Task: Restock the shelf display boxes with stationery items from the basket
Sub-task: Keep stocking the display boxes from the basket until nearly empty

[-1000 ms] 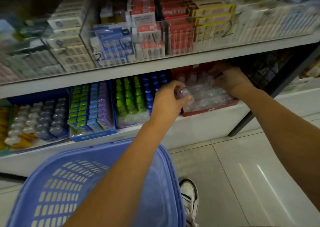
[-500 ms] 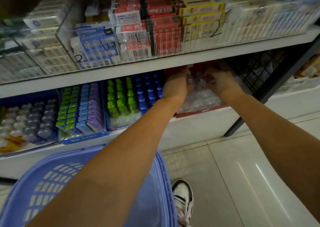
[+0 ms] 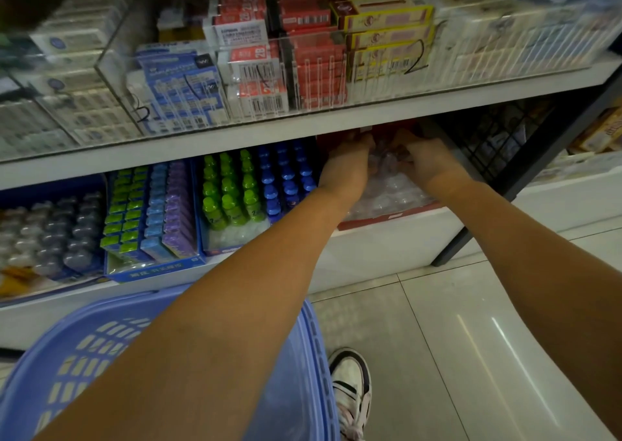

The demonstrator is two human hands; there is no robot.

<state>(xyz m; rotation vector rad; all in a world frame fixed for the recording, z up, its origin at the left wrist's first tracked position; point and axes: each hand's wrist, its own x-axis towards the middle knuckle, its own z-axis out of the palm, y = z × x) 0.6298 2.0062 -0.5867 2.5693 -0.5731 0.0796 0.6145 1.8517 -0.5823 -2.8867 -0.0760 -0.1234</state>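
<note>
Red cardboard display box [image 3: 392, 217] sits on the white lower shelf [image 3: 387, 248], at 1 o'clock from the blue slotted plastic basket [image 3: 84, 356]. It is packed with small clear plastic bottles [image 3: 390, 191]; blur prevents a count.

Counts: one basket, two hands, and one white-and-black shoe [image 3: 350, 383] at 6 o'clock of the view. At 9 o'clock of the red box, one blue display box [image 3: 218, 251] holds three columns of green-capped bottles [image 3: 227, 188] and three columns of blue-capped bottles [image 3: 286, 174].

Clearance: the white upper shelf board [image 3: 235, 134] overhangs the rear of the red box at 12 o'clock and covers the fingertips of both hands. A black wire grid panel [image 3: 488, 144] stands at 3 o'clock of the box, near the right hand. The front edge of the box faces the tiled floor [image 3: 471, 339].

Pose: both forearms extend toward 12 o'clock over the front edge of the box. The left hand [image 3: 346, 168] is back-up at the 9 o'clock side, its forearm crossing above the basket rim. The right hand [image 3: 427, 164] is back-up at the 3 o'clock side. The hands are close together, with bottles showing between them. The fingers bend down among the bottles; whether either hand grasps a bottle cannot be determined.
</note>
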